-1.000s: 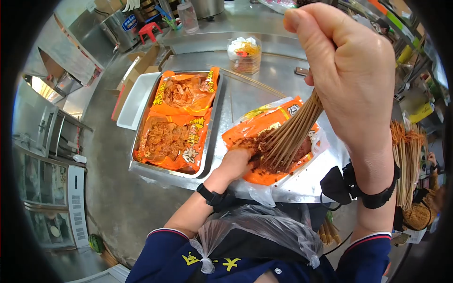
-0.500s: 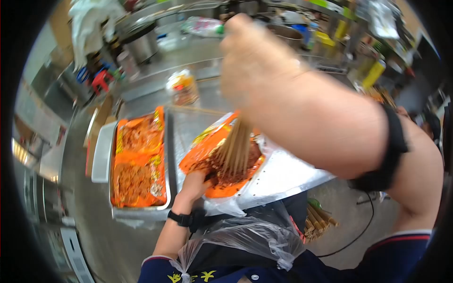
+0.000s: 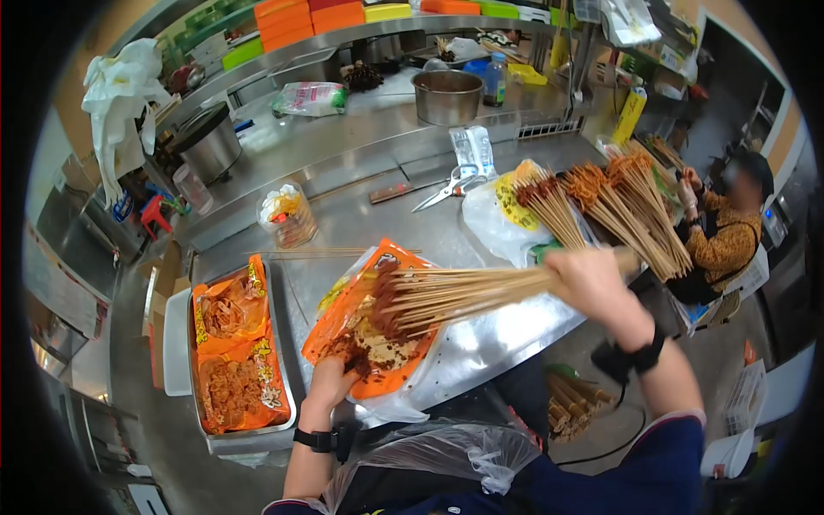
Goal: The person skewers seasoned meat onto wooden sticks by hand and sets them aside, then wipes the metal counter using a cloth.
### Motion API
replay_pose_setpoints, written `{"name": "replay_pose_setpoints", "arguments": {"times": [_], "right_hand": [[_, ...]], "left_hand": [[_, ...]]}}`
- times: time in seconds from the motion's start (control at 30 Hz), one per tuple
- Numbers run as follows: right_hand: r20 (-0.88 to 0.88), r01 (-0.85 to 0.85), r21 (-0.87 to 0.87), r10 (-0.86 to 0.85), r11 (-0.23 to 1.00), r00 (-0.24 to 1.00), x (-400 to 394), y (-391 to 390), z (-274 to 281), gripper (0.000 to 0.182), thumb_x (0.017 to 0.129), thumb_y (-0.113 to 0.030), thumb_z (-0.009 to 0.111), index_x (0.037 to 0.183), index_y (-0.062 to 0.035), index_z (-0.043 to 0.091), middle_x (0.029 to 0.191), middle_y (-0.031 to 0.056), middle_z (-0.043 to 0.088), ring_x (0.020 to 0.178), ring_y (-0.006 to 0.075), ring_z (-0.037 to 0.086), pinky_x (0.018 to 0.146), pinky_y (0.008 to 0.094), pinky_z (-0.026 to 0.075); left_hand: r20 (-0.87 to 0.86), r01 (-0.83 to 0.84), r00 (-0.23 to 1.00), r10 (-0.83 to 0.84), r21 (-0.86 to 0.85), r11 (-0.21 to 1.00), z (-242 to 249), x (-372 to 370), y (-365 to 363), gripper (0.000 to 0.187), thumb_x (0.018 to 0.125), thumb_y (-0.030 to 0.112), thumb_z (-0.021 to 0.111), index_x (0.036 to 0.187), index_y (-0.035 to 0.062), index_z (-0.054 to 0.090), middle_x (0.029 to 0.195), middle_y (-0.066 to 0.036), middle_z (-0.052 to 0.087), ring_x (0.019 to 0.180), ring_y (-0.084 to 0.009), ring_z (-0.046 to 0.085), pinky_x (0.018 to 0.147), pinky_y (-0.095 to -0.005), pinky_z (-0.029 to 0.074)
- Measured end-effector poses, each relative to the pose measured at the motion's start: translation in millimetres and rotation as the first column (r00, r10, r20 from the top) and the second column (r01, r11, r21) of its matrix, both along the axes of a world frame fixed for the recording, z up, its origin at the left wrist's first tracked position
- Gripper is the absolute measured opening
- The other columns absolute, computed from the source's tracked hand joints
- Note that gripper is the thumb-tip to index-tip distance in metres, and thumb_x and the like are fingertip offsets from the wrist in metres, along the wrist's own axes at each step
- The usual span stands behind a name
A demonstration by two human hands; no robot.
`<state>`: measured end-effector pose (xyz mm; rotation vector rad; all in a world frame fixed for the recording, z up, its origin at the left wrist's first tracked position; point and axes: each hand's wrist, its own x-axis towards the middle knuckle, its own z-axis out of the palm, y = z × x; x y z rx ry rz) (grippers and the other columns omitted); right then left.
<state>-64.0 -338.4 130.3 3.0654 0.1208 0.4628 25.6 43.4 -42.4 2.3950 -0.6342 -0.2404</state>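
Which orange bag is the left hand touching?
The orange bag on the metal table, outside the tray, scattered with dark crumbs; the left hand touches its near side. Both other orange bags lie inside the tray.

A fanned bundle of thin wooden skewers, dark red at the tips, lies sideways over the opened orange plastic bag.

Only one cam, worn on my head. Looks forward and down over steel table, pretty close in. Left hand and right hand both near lens. Fisheye-wide: dark rounded corners, bowed edges. My apron at bottom, shelf up top, other person far right.
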Motion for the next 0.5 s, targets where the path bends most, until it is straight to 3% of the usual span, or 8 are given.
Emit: {"name": "replay_pose_setpoints", "arguments": {"times": [0.07, 0.13, 0.2, 0.27, 0.3, 0.33, 0.4, 0.5], "right_hand": [[-0.140, 0.220, 0.245, -0.190, 0.944, 0.972, -35.2, -13.7, -41.2, 0.024, 0.068, -0.033, 0.066, 0.069, -0.0108, 0.059, 0.062, 0.0106, 0.058, 0.062, 0.0295, 0.059, 0.055, 0.0396, 0.044], [-0.298, 0.425, 0.524, -0.308, 0.739, 0.903, -68.6, -23.1, -78.3, 0.029, 0.066, -0.037, 0.069, 0.078, -0.0109, 0.064, 0.064, 0.0132, 0.058, 0.064, 0.0304, 0.059, 0.057, 0.0378, 0.045], [-0.253, 0.358, 0.664, -0.253, 0.657, 0.934, -91.2, -35.8, -108.3, 0.029, 0.070, -0.031, 0.068, 0.083, -0.0059, 0.063, 0.063, 0.0115, 0.058, 0.058, 0.0252, 0.058, 0.056, 0.0349, 0.045], [-0.428, 0.486, 0.860, -0.302, 0.153, 0.852, -104.1, -38.9, -106.5, 0.029, 0.074, -0.025, 0.067, 0.088, -0.0002, 0.059, 0.063, 0.0069, 0.056, 0.054, 0.0167, 0.054, 0.055, 0.0319, 0.044], [-0.462, 0.510, 0.855, -0.310, 0.092, 0.831, -106.9, -45.6, -105.3, 0.026, 0.077, -0.019, 0.064, 0.089, 0.0031, 0.056, 0.066, 0.0040, 0.054, 0.058, 0.0111, 0.050, 0.055, 0.0295, 0.043], [-0.457, 0.503, 0.860, -0.308, 0.088, 0.834, -104.8, -49.8, -106.5, 0.026, 0.077, -0.019, 0.064, 0.089, 0.0031, 0.056, 0.066, 0.0040, 0.054, 0.058, 0.0111, 0.050, 0.055, 0.0295, 0.043], [-0.286, 0.458, 0.840, -0.479, 0.291, 0.830, -98.9, -58.7, -109.3, 0.028, 0.079, -0.022, 0.063, 0.092, 0.0023, 0.057, 0.067, 0.0054, 0.055, 0.062, 0.0111, 0.051, 0.058, 0.0290, 0.044], [-0.182, 0.429, 0.815, -0.530, 0.390, 0.828, -74.9, -79.2, -124.6, 0.036, 0.082, -0.025, 0.057, 0.106, 0.0007, 0.054, 0.081, 0.0154, 0.061, 0.074, 0.0244, 0.059, 0.066, 0.0350, 0.045]], "left_hand": [[-0.060, -0.017, 0.998, 0.018, 0.014, 1.000, 0.1, -2.6, 0.3, 0.035, 0.070, 0.016, 0.063, 0.104, 0.0078, 0.061, 0.102, -0.014, 0.061, 0.096, -0.0290, 0.057, 0.082, -0.0340, 0.044], [-0.070, -0.042, 0.997, 0.045, 0.041, 0.998, -5.7, -1.1, 1.9, 0.034, 0.070, 0.015, 0.063, 0.103, 0.0077, 0.061, 0.102, -0.013, 0.061, 0.096, -0.0278, 0.057, 0.082, -0.0332, 0.044], [-0.110, -0.057, 0.992, 0.065, 0.071, 0.996, -6.0, -0.4, 1.7, 0.035, 0.069, 0.013, 0.063, 0.103, 0.0074, 0.061, 0.103, -0.012, 0.061, 0.097, -0.0267, 0.057, 0.083, -0.0327, 0.043], [-0.107, -0.051, 0.992, 0.060, 0.082, 0.995, -0.8, 0.2, -2.4, 0.035, 0.070, 0.012, 0.063, 0.104, 0.0074, 0.061, 0.103, -0.012, 0.061, 0.098, -0.0262, 0.057, 0.084, -0.0324, 0.043], [-0.118, -0.050, 0.991, 0.058, 0.074, 0.996, 2.7, -0.1, -4.2, 0.035, 0.069, 0.011, 0.062, 0.104, 0.0072, 0.061, 0.103, -0.013, 0.061, 0.098, -0.0262, 0.057, 0.084, -0.0322, 0.043], [-0.129, -0.050, 0.990, 0.058, 0.067, 0.996, 5.0, -0.7, -4.7, 0.034, 0.069, 0.010, 0.062, 0.104, 0.0069, 0.061, 0.103, -0.013, 0.061, 0.098, -0.0262, 0.057, 0.085, -0.0321, 0.043], [-0.114, -0.047, 0.992, 0.051, 0.040, 0.998, 4.1, -0.2, -5.0, 0.033, 0.071, 0.014, 0.062, 0.103, 0.0072, 0.061, 0.102, -0.014, 0.061, 0.097, -0.0278, 0.057, 0.084, -0.0333, 0.043], [-0.125, -0.054, 0.991, 0.055, 0.013, 0.998, -4.2, 0.5, -5.3, 0.032, 0.072, 0.018, 0.062, 0.103, 0.0078, 0.061, 0.102, -0.015, 0.061, 0.097, -0.0290, 0.057, 0.083, -0.0341, 0.043]]}}
